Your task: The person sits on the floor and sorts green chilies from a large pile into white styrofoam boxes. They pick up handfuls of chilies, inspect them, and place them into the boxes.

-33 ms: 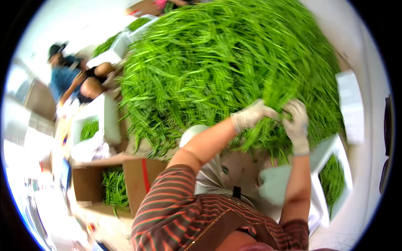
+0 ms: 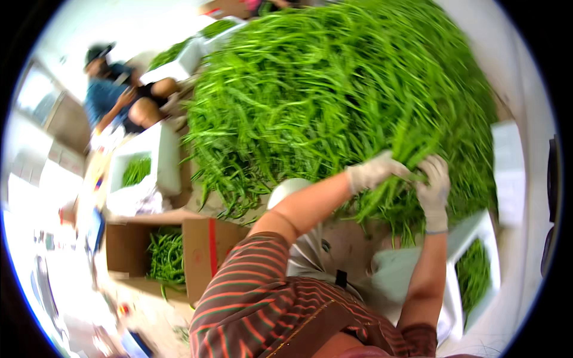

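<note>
A large heap of long, thin green vegetables (image 2: 310, 95), which look like chili peppers, spreads out in front of me. At its near right edge both my hands, in pale gloves, hold a bunch of green peppers (image 2: 401, 167). My left hand (image 2: 376, 170) is closed with its fingertips on the left side of the bunch. My right hand (image 2: 434, 182) has its fingers curled round the other side, close to the left one. Peppers stick out above and below the hands. The exact grip of the fingertips is partly covered by the peppers.
By my right forearm stands a white foam box (image 2: 494, 250) with peppers in it. A cardboard box (image 2: 200, 256) at the left holds more, as does another foam box (image 2: 170, 158). A person (image 2: 107, 95) sits at the far left. A white block (image 2: 509, 173) stands right of the heap.
The view has shifted, so most things sit slightly lower and farther right. Both hands stay close together on the bunch.
</note>
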{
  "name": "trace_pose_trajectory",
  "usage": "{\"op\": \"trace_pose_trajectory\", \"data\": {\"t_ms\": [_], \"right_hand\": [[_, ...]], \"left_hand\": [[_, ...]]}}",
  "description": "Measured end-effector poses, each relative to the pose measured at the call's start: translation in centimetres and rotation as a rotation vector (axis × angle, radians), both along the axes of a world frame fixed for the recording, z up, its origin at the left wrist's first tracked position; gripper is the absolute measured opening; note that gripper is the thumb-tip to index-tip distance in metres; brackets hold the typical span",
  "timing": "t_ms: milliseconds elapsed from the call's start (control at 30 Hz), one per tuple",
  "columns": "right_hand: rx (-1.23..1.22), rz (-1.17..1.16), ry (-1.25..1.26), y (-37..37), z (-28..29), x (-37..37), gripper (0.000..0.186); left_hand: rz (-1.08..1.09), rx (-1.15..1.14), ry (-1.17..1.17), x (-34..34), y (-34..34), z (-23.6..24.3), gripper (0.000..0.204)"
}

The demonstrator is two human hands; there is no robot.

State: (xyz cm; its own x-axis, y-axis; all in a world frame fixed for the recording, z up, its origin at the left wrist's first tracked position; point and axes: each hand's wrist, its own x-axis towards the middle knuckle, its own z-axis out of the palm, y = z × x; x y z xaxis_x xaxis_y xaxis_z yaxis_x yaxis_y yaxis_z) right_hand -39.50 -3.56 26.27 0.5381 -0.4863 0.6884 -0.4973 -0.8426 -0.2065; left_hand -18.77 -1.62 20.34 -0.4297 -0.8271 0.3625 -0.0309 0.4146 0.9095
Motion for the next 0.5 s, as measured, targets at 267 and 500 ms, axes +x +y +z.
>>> {"op": "trace_pose_trajectory", "data": {"t_ms": [267,500], "right_hand": [[0.144,-0.068,0.054,-0.9,-1.5,-1.6,0.025],[0.814,0.099,-0.555,-1.6,-3.0,-3.5,0.021]], "left_hand": [[0.061,0.723,0.670,-0.6,0.9,2.6,0.025],[0.206,0.668,0.812,2.7,-0.1,3.7,0.022]]}}
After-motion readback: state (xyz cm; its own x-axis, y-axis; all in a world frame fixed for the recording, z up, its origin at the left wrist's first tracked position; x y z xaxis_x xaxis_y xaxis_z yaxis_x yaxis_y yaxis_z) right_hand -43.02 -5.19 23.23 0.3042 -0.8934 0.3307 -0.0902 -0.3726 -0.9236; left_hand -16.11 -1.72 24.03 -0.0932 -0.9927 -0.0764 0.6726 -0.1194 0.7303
